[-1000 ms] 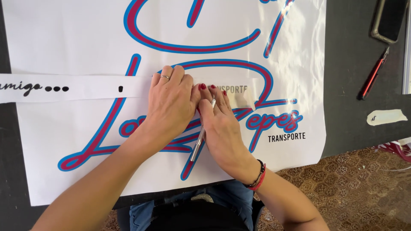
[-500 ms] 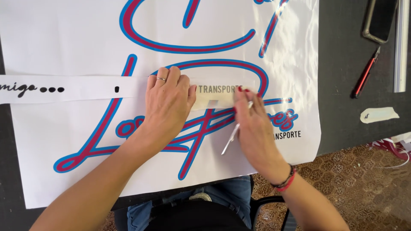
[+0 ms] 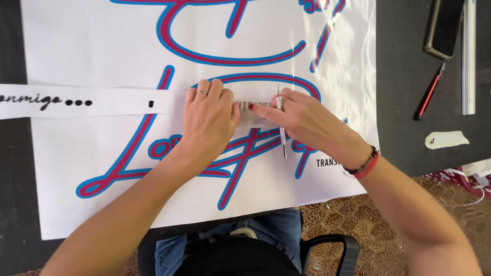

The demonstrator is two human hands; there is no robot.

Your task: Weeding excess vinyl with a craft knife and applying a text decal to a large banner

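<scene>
Head view, mid-frame: left hand (image 3: 208, 118) lies flat – fingers spread – pressing a white lettered strip (image 3: 92, 101) onto the vinyl sheet (image 3: 102, 46). Right hand (image 3: 302, 120) grips a thin metal tool (image 3: 281, 134), fingertips touching the strip.

One view only, from a camera on the person's head, facing almost straight down at the table (image 3: 409, 102) from close above. The person's lap and chair sit at 6 o'clock, so the far side of the table lies toward 12. Both forearms enter from 6, the left hand (image 3: 209, 120) and right hand (image 3: 307, 120) meeting near the middle. The white sheet (image 3: 92, 46) fills most of the picture and runs off at 12; bare dark table shows at 3 and 9, patterned floor at 5. No second view shares the scene
</scene>
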